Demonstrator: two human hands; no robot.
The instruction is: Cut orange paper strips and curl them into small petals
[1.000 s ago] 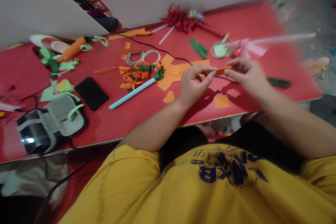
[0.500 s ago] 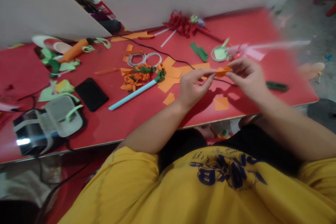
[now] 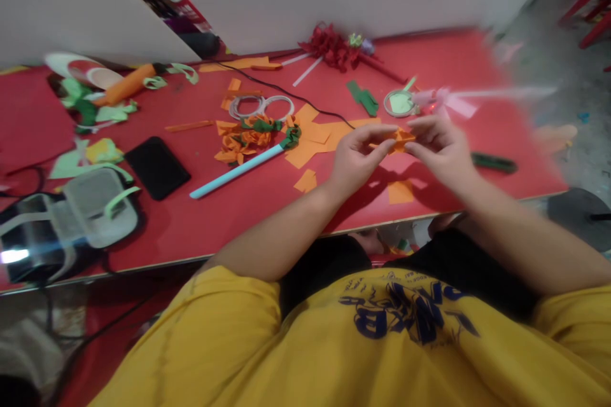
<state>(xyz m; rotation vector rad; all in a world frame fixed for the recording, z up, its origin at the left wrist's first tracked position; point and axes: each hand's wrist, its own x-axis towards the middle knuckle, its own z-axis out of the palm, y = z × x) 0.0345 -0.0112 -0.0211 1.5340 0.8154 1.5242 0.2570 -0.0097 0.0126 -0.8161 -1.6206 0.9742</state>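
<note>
A flat orange paper square (image 3: pixel 400 191) lies on the red table top (image 3: pixel 214 216), just below the grip on the wearer's side. Above it the left hand (image 3: pixel 356 156) and right hand (image 3: pixel 436 149) meet. The fingertips of both are pinched closed on a small orange paper piece (image 3: pixel 398 138), held between them over the table; blur hides its exact shape. Left of the grip lie loose orange paper sheets (image 3: pixel 315 133) and a light-blue tube (image 3: pixel 233 173). Just beyond the grip sits a round clear lid (image 3: pixel 400 103). Farther off is a red paper flower (image 3: pixel 331 48).
</note>
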